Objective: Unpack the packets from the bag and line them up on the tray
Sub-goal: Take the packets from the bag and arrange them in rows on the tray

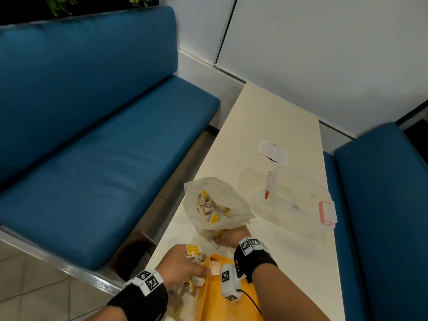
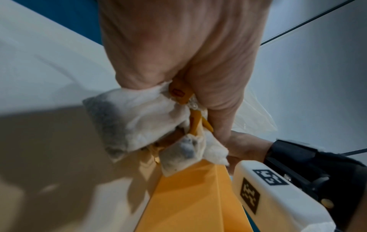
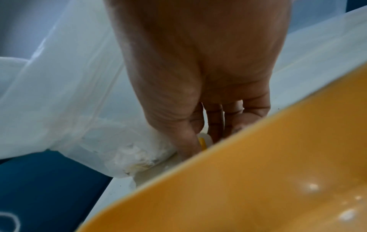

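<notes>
Left hand (image 1: 183,266): its fingers (image 2: 216,94) are curled tight round a bunch of packets (image 2: 139,119), white ones with yellow tags, at the near left edge of the tray (image 1: 208,302).
Right hand (image 1: 231,236): its fingers (image 3: 214,122) are curled down and pinch a small white and yellow packet (image 3: 204,139) at the near bottom of the bag (image 1: 220,205), just past the far end of the tray.
Bag: thin clear plastic, open at the top, standing on the desk (image 1: 278,126) with many more packets inside.
Tray: yellow, on the near part of the desk; one small white piece lies at its far end.
Box (image 1: 289,200): clear with a pink clip, right of the bag.
Seats (image 1: 104,135): blue, left and right of the desk.
</notes>
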Demonstrator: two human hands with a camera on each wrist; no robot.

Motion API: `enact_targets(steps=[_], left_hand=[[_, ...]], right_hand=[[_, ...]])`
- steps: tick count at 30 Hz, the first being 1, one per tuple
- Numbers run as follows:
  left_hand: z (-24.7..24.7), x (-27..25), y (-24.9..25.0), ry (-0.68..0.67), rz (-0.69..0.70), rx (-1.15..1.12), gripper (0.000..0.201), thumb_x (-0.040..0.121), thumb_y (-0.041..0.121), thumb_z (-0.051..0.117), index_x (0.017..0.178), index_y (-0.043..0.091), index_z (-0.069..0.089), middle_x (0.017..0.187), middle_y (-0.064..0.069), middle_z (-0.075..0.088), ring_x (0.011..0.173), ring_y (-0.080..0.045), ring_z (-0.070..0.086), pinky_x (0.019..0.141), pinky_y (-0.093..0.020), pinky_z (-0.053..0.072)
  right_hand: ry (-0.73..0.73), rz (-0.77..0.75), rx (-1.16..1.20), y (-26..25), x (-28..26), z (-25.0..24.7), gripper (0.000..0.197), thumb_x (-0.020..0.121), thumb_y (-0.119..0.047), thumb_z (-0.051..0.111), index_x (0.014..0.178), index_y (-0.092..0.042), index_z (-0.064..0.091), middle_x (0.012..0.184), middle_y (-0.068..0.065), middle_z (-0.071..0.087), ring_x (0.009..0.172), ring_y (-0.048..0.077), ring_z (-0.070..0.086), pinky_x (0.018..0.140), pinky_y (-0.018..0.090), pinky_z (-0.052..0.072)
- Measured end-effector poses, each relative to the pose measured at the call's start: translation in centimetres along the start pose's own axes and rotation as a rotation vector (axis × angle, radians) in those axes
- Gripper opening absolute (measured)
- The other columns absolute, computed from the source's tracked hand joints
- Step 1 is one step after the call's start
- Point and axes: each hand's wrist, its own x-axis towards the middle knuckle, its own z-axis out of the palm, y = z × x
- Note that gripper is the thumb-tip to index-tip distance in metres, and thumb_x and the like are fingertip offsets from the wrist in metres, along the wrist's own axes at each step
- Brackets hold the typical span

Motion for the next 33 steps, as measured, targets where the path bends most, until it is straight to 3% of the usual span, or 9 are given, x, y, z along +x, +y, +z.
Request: enact_targets(steps=[3, 7, 11, 14, 16, 19, 22, 27, 33], left_hand=[[0.0, 0.0, 0.0, -0.002, 0.002, 0.000, 0.041, 0.059, 0.004, 0.096, 0.096, -0.001, 0.078, 0.089, -0.008, 0.080, 0.085, -0.024, 0.077, 0.075, -0.029, 0.062], [0.0, 0.1, 0.0, -0.005, 0.001, -0.009, 0.040, 0.059, 0.002, 0.096, 0.094, -0.001, 0.078, 0.089, -0.009, 0.080, 0.086, -0.025, 0.077, 0.078, -0.031, 0.062], [0.0, 0.0, 0.1, -0.019, -0.010, -0.008, 0.039, 0.059, 0.002, 0.096, 0.093, 0.001, 0.078, 0.087, -0.007, 0.080, 0.082, -0.020, 0.078, 0.073, -0.028, 0.060], [-0.1, -0.1, 0.3, -0.032, -0.015, -0.010, 0.039, 0.060, 0.005, 0.096, 0.095, 0.001, 0.078, 0.089, -0.007, 0.080, 0.082, -0.019, 0.078, 0.072, -0.026, 0.059], [-0.2, -0.1, 0.3, -0.048, -0.016, -0.007, 0.040, 0.060, 0.006, 0.096, 0.095, 0.001, 0.078, 0.091, -0.010, 0.080, 0.085, -0.024, 0.078, 0.077, -0.034, 0.062], [-0.2, -0.3, 0.4, -0.071, -0.026, -0.055, 0.032, 0.063, -0.002, 0.092, 0.091, -0.002, 0.076, 0.086, -0.016, 0.078, 0.076, -0.030, 0.076, 0.064, -0.037, 0.060], [-0.1, -0.5, 0.5, -0.075, -0.007, -0.053, 0.025, 0.067, -0.004, 0.090, 0.087, 0.002, 0.076, 0.081, -0.012, 0.078, 0.073, -0.024, 0.076, 0.062, -0.031, 0.057], [0.0, -0.5, 0.6, -0.064, 0.004, -0.043, 0.024, 0.067, -0.004, 0.090, 0.086, 0.004, 0.077, 0.082, -0.010, 0.079, 0.074, -0.021, 0.077, 0.065, -0.029, 0.057], [0.1, -0.7, 0.7, -0.069, 0.028, -0.033, 0.026, 0.067, -0.002, 0.090, 0.091, 0.003, 0.079, 0.089, -0.011, 0.080, 0.083, -0.025, 0.078, 0.073, -0.032, 0.059]], right_hand=[[0.018, 0.003, 0.030, 0.1, -0.1, 0.3, 0.051, 0.087, -0.033, 0.073, 0.131, -0.013, 0.057, 0.133, 0.006, 0.062, 0.119, 0.022, 0.059, 0.098, 0.030, 0.046], [0.057, 0.036, 0.215, 1.4, -0.3, 0.2, 0.019, 0.076, -0.022, 0.081, 0.084, -0.018, 0.064, 0.096, 0.004, 0.070, 0.088, 0.017, 0.065, 0.080, 0.026, 0.053], [0.171, 0.007, 0.373, 3.2, -1.9, -0.6, 0.031, 0.069, -0.008, 0.078, 0.053, -0.022, 0.056, 0.068, 0.001, 0.063, 0.067, 0.015, 0.059, 0.062, 0.024, 0.050], [0.236, -0.044, 0.498, 4.4, -4.0, -1.4, 0.025, 0.079, -0.008, 0.076, 0.064, -0.025, 0.065, 0.062, -0.005, 0.064, 0.062, 0.011, 0.059, 0.063, 0.024, 0.047], [0.293, -0.077, 0.632, 5.1, -5.7, -1.8, 0.014, 0.080, -0.009, 0.076, 0.072, -0.020, 0.073, 0.062, 0.000, 0.067, 0.058, 0.007, 0.059, 0.062, 0.023, 0.045], [0.308, -0.131, 0.823, 5.5, -8.7, -2.2, 0.006, 0.080, -0.010, 0.077, 0.076, -0.014, 0.077, 0.067, 0.005, 0.071, 0.058, 0.007, 0.059, 0.054, 0.018, 0.042], [0.256, -0.178, 0.798, 5.8, -10.3, -2.1, 0.006, 0.083, -0.015, 0.078, 0.078, -0.012, 0.074, 0.077, 0.005, 0.075, 0.062, 0.014, 0.067, 0.052, 0.017, 0.042], [0.180, -0.205, 0.814, 6.2, -11.2, -0.6, 0.002, 0.089, -0.001, 0.064, 0.087, 0.001, 0.063, 0.080, 0.020, 0.073, 0.070, 0.027, 0.074, 0.054, 0.035, 0.051], [0.059, -0.136, 0.582, 6.3, -11.5, 3.5, 0.027, 0.084, 0.006, 0.055, 0.078, -0.016, 0.069, 0.077, 0.004, 0.075, 0.068, 0.012, 0.073, 0.066, 0.031, 0.060]])
